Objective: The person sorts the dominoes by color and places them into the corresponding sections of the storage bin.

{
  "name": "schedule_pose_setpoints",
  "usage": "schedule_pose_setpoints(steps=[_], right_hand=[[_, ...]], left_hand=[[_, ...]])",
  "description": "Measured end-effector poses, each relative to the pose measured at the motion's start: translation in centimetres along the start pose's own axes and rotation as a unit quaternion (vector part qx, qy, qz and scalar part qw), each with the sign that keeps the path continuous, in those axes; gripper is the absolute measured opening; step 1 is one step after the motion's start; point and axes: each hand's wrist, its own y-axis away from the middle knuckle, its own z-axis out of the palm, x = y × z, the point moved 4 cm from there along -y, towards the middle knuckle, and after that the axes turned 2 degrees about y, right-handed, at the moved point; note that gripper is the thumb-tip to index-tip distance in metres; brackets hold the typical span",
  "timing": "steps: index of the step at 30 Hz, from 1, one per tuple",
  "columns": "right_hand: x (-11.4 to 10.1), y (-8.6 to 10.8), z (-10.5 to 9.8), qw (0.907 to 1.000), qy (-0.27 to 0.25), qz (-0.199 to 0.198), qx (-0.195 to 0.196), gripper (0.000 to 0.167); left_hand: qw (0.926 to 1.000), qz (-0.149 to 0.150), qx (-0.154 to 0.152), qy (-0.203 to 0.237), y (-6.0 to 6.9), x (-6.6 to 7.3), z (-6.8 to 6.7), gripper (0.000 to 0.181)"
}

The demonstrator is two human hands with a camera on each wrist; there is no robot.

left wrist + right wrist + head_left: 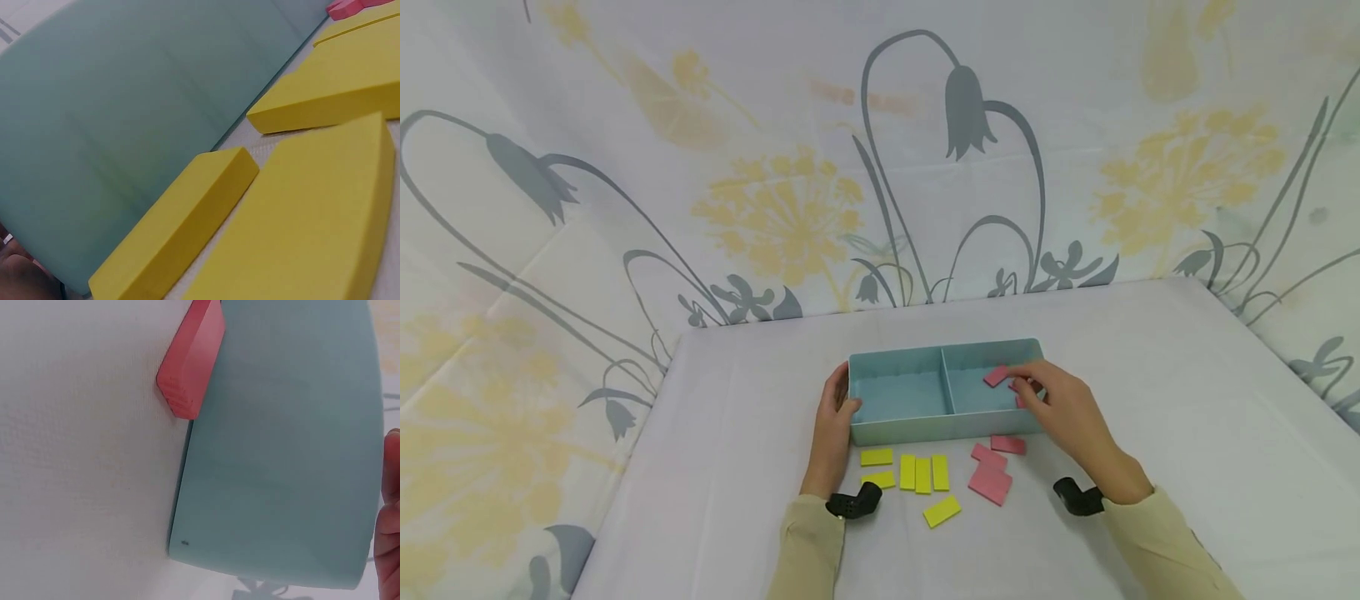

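Pink tile (996, 377) at the right hand (1063, 408), pinch unclear, is best laid flat in the three-o'clock compartment (967, 393) while the left hand (831, 429) grips the tray's (917, 430) nine-o'clock end.

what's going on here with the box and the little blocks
A person's left hand holds the left end of a blue box, while the right hand reaches over its right compartment, where pink blocks lie; whether it pinches one is hard to tell. Yellow blocks and more pink blocks lie on the white cloth in front of the box.
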Motion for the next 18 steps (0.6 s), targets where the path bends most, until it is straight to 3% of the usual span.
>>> schedule_pose_setpoints(steps=[18], right_hand=[[-0.4,2.4,-0.5,0.9996,-0.028,0.009,0.003,0.018]], left_hand=[[1.0000,0.008,-0.001,-0.002,-0.1,-0.1,0.0,0.052]])
